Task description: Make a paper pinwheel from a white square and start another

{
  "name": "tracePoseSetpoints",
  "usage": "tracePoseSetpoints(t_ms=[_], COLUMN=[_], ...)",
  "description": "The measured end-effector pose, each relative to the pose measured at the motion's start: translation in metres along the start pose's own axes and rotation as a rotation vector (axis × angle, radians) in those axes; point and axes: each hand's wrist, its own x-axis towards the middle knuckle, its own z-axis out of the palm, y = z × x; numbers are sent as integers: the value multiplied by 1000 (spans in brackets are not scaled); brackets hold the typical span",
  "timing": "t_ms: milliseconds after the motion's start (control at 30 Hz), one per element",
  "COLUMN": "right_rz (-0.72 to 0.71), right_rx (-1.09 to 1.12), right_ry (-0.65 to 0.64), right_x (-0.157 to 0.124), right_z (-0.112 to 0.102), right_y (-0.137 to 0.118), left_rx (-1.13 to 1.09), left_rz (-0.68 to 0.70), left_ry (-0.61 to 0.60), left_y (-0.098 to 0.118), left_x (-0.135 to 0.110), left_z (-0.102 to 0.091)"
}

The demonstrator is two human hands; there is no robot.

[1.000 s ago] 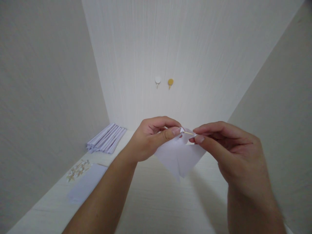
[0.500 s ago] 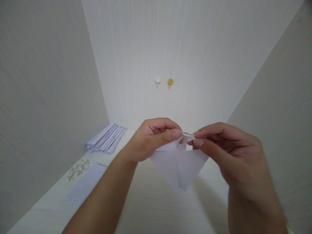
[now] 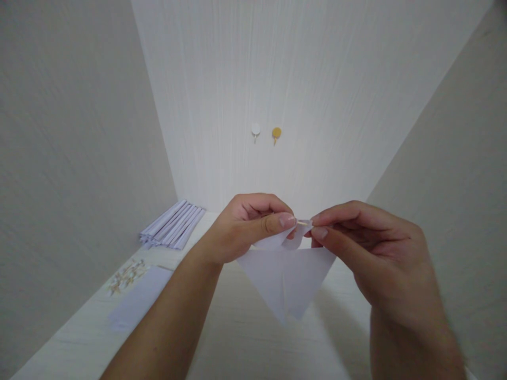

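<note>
A white folded paper [image 3: 287, 277] hangs between my two hands above the table, its pointed lower part facing down. My left hand [image 3: 253, 224] is closed, pinching the paper's upper part between thumb and fingers. Opposite it, my right hand [image 3: 368, 248] is closed too, its thumb and forefinger pinching the end of the rolled or curled top strip. A thin pale line runs along that strip between the fingertips; I cannot tell whether it is a stick or a lit fold.
Folded white paper strips [image 3: 174, 224] are stacked at the back left. In front lie small gold-and-white pieces [image 3: 127, 275] and flat white paper [image 3: 144, 298]. A white hook [image 3: 255, 129] and a yellow hook [image 3: 276, 133] are on the back wall [image 3: 237, 79].
The paper's lower part has swung slightly down and left. My right fingertips have moved a little left and down, nearer my left hand. Both hands keep their pinch.
</note>
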Motion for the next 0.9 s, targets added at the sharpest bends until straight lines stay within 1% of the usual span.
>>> tracePoseSetpoints(t_ms=[133, 200, 267, 367, 400, 467, 700, 900], right_rz=[3, 8, 15, 34, 40, 53, 62, 76], right_rx=[-27, -25, -18, -4, 6, 30, 50, 2], right_ry=[18, 9, 2, 3, 2, -8, 29, 53], right_x=[-1, 0, 0, 1, 1, 1, 1, 1], right_z=[1, 1, 1, 1, 0, 0, 2, 4], right_y=[0, 0, -1, -1, -1, 0, -2, -2], left_rx=[5, 5, 48, 233, 298, 386, 483, 567], left_rz=[-11, 16, 110, 318, 368, 419, 383, 397], left_ry=[11, 37, 109, 219, 233, 235, 241, 254], left_y=[0, -2, -4, -5, -5, -4, 2, 3], left_x=[-1, 0, 1, 3, 3, 2, -5, -7], left_z=[1, 1, -1, -3, -3, -3, 3, 5])
